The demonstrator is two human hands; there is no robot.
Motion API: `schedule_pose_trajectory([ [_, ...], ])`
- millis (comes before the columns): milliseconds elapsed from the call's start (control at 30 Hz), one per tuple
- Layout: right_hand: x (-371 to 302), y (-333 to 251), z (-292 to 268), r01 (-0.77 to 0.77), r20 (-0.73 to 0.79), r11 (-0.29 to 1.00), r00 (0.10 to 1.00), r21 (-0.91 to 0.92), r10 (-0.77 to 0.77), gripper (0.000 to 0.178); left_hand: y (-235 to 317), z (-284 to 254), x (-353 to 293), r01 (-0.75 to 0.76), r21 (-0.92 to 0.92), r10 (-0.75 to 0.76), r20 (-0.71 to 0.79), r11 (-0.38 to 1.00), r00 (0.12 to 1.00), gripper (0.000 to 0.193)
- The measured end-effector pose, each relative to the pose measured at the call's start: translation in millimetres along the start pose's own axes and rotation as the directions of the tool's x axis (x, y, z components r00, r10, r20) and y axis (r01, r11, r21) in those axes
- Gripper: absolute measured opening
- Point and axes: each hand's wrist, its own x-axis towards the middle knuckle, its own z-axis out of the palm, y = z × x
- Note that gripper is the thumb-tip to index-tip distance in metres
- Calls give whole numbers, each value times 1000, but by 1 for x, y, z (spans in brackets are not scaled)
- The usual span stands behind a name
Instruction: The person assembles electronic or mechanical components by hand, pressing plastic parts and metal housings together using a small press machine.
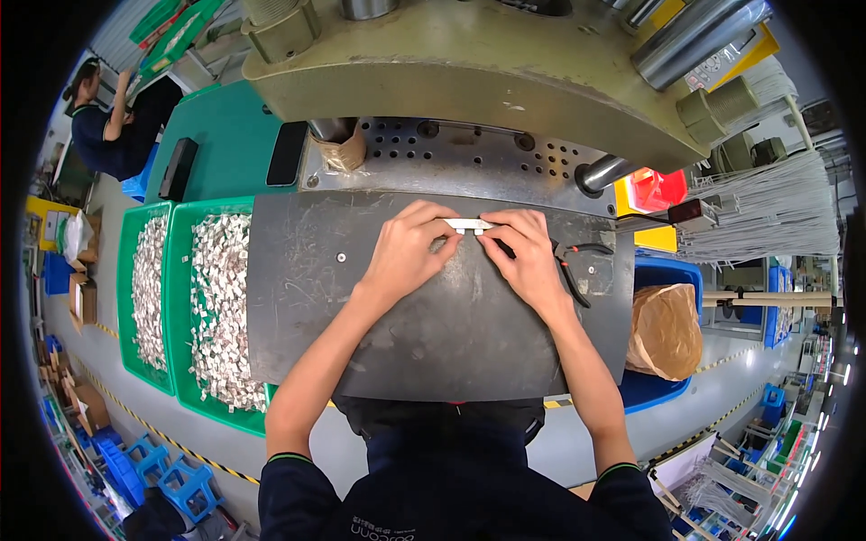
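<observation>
My left hand [408, 251] and my right hand [530, 260] meet over the dark work plate [406, 356]. Between them is a short, narrow white strip [465, 224], with small white tabs on its near side. Thumb and fingers of each hand pinch one end of it; the fingertips hide the ends. Just right of my right hand, a pair of pliers [578, 281] with black and red handles lies on the plate, its jaws pointing right.
Beyond the plate rises a press [478, 99] with a perforated bed. At left stand two green trays [183, 361] of small white pieces, behind them a phone [287, 153]. On the right are a paper-lined blue bin [658, 389] and thin white strands [767, 216]. A person [117, 140] sits far left.
</observation>
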Motion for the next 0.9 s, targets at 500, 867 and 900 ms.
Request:
schedule_pose_trajectory([
  [500, -5, 17, -33, -134, 114, 991, 984, -2, 134, 14, -15, -45, 10, 24, -96, 6, 305, 995, 952, 7],
  [867, -1, 13, -34, -90, 86, 996, 992, 23, 88, 15, -12, -53, 9, 87, -142, -44, 279, 986, 959, 12],
  [900, -1, 11, -33, -90, 85, 996, 993, 25, 88, 15, -11, -53, 10, 116, -175, -65, 275, 978, 959, 13],
])
